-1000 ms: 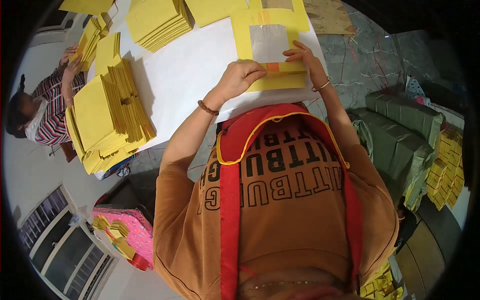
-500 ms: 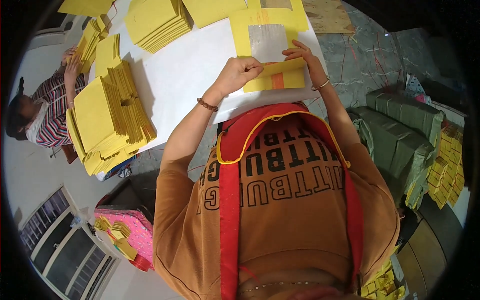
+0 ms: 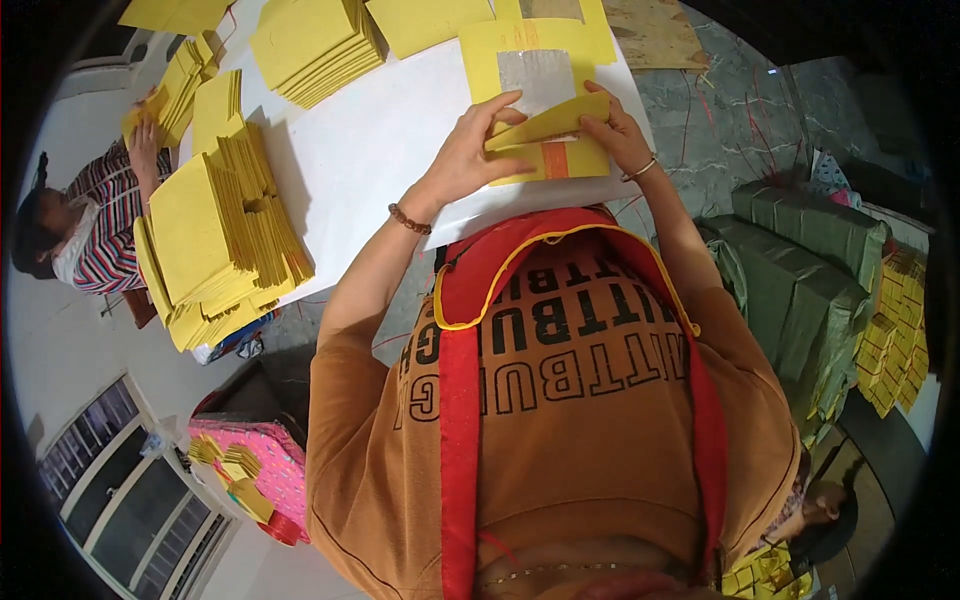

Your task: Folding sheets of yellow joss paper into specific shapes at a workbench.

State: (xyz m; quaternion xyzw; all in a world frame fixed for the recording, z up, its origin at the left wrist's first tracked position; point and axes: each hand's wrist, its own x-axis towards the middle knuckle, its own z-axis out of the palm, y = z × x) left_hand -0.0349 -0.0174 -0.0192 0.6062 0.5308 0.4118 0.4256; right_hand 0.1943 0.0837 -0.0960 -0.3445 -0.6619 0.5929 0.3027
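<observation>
Hands meet over a yellow sheet (image 3: 545,135) on the white table (image 3: 380,140); left hand (image 3: 470,155) pinches the folded flap's left end, right hand (image 3: 612,130) its right end, fingers closed on paper; the flap's long axis runs left to right between them, seemingly tilted up rightward.

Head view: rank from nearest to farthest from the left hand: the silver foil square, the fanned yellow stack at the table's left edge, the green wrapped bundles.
From the left hand:
1. Silver foil square, just right of the fingertips on the yellow sheet.
2. Fanned yellow stack, to the left at the table's edge.
3. Green wrapped bundles, far right, off the table.
</observation>
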